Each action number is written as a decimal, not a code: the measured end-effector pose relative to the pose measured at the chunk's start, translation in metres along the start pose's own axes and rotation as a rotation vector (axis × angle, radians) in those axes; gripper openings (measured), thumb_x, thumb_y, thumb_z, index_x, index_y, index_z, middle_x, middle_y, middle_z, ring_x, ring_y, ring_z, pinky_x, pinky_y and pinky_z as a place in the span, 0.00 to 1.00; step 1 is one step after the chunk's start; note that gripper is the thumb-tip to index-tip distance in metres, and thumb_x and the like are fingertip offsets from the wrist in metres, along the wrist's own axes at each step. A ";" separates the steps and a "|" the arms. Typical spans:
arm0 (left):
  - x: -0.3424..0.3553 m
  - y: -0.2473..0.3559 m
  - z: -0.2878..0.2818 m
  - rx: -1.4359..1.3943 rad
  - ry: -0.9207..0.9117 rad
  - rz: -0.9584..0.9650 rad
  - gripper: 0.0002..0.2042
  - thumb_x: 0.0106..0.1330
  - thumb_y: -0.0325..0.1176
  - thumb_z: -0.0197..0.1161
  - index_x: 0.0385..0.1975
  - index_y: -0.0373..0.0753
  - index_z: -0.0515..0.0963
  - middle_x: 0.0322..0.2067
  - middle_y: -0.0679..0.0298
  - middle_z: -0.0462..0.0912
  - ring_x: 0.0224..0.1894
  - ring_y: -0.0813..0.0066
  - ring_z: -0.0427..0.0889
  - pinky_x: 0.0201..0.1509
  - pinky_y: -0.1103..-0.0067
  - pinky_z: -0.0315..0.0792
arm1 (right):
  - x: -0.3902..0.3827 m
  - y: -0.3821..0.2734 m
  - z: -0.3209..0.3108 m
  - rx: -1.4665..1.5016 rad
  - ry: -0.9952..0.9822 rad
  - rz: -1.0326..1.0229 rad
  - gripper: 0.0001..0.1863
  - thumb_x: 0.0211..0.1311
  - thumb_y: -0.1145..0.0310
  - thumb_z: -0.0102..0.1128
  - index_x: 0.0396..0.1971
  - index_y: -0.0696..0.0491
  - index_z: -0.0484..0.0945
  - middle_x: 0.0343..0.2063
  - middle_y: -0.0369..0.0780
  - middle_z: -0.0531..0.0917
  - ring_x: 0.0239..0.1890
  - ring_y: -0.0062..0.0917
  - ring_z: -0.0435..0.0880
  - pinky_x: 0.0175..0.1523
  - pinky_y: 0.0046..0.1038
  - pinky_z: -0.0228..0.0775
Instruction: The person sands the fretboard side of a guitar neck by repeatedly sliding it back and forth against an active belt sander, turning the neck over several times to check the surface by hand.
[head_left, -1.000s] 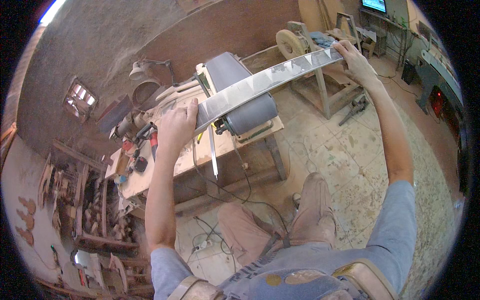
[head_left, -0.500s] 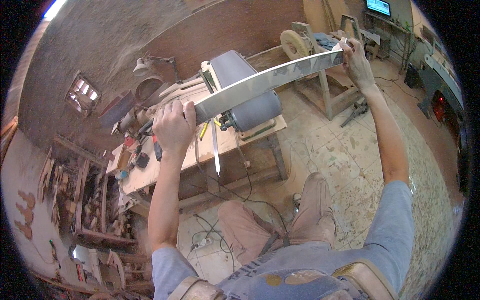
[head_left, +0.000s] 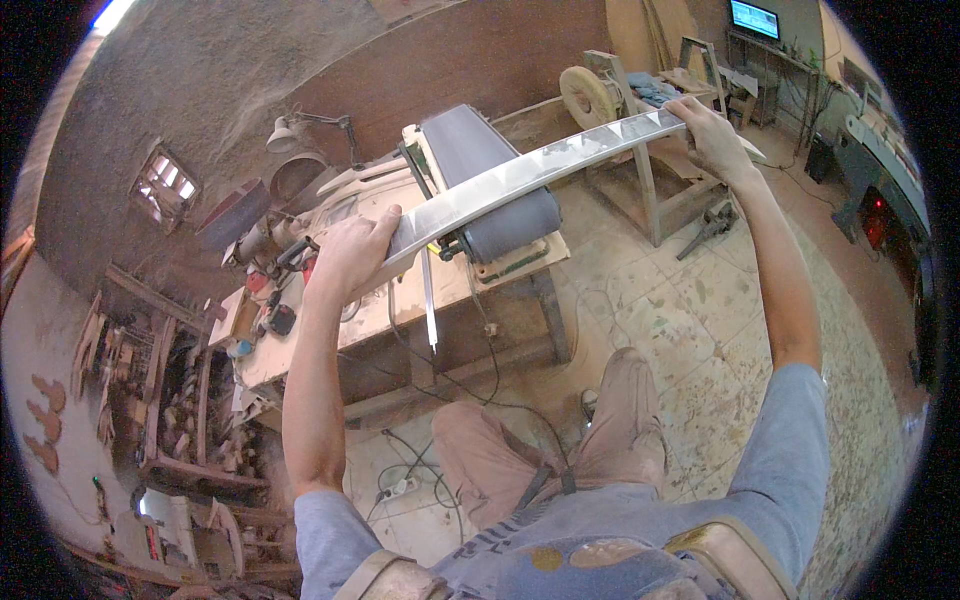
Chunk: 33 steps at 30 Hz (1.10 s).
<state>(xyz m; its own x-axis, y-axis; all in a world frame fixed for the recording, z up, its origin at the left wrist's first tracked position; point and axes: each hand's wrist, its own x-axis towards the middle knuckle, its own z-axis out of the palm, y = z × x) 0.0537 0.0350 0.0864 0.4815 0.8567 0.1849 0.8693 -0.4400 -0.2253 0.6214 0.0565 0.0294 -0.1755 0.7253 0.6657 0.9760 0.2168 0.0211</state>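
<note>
A long, narrow, pale grey-and-white strip (head_left: pixel 520 172) with a triangle pattern along its upper face stretches between my two hands. My left hand (head_left: pixel 352 250) is closed around its near left end, thumb on the top. At the far right end my right hand (head_left: pixel 712 142) grips it, with the fingertips partly hidden. Below and behind the strip is a belt sander (head_left: pixel 506 224) with a wide grey belt. The strip crosses in front of the belt, hiding part of it; whether the two touch I cannot tell.
The sander stands on a dusty wooden workbench (head_left: pixel 375 312) with a metal rod (head_left: pixel 430 305), power tools and a desk lamp (head_left: pixel 283 134). Cables (head_left: pixel 415 465) lie on the floor near my legs. A wooden stand with a round wheel (head_left: pixel 590 97) is at the back right.
The strip has rolled in my hands, so its patterned face shows more. My right hand has come slightly lower, and my left hand has turned and shifted a little.
</note>
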 end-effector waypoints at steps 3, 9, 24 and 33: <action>-0.006 0.026 -0.013 0.132 0.097 0.018 0.19 0.75 0.34 0.49 0.64 0.42 0.71 0.37 0.48 0.86 0.41 0.43 0.84 0.44 0.53 0.76 | -0.003 0.001 -0.001 -0.001 0.032 0.014 0.30 0.54 0.86 0.56 0.59 0.52 0.72 0.57 0.45 0.74 0.55 0.47 0.80 0.57 0.45 0.76; -0.003 0.052 -0.018 0.003 0.321 -0.328 0.19 0.77 0.46 0.49 0.41 0.38 0.83 0.34 0.48 0.85 0.37 0.47 0.85 0.42 0.55 0.77 | -0.002 0.008 0.006 -0.040 0.229 -0.044 0.32 0.54 0.85 0.58 0.60 0.47 0.67 0.54 0.45 0.72 0.53 0.49 0.80 0.51 0.46 0.80; 0.029 0.038 0.002 -0.098 0.133 -0.049 0.33 0.77 0.57 0.42 0.41 0.31 0.85 0.44 0.45 0.86 0.47 0.43 0.84 0.51 0.58 0.75 | -0.001 0.044 0.007 -0.059 0.136 -0.030 0.31 0.56 0.85 0.57 0.60 0.47 0.72 0.57 0.43 0.76 0.57 0.45 0.80 0.58 0.43 0.77; 0.031 0.022 0.008 -0.086 0.034 -0.036 0.28 0.78 0.52 0.42 0.44 0.34 0.85 0.40 0.46 0.87 0.45 0.47 0.85 0.48 0.58 0.77 | 0.004 0.039 0.004 -0.064 -0.014 0.034 0.30 0.59 0.83 0.56 0.62 0.45 0.71 0.56 0.43 0.77 0.59 0.43 0.80 0.58 0.44 0.77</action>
<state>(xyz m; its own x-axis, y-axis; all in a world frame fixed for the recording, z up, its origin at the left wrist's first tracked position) 0.0867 0.0542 0.0797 0.4518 0.8635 0.2239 0.8919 -0.4316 -0.1351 0.6578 0.0704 0.0295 -0.1435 0.7405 0.6565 0.9876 0.1500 0.0466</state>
